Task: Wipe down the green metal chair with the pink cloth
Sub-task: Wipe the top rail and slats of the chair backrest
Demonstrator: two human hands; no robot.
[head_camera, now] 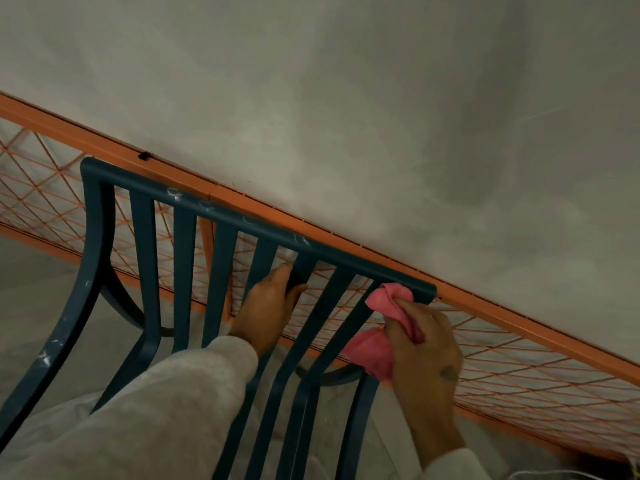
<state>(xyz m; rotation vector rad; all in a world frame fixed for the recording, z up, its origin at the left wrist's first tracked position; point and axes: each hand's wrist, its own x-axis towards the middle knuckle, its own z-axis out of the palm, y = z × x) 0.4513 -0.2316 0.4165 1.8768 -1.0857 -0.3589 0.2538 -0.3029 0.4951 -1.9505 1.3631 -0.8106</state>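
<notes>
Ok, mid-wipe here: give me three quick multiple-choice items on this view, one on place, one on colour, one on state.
1. Where is the pink cloth?
A. at the right end of the chair's top rail
B. on the floor
C. at the rail's left end

2. What colour is the mesh fence behind the chair?
A. white
B. orange
C. black

3. What is the left hand doing?
A. hanging free
B. gripping a back slat
C. holding the cloth

Answers:
1 A, it is bunched beside that corner.
2 B, frame and wires are orange.
3 B, its fingers wrap a slat while the right hand holds the cloth.
</notes>
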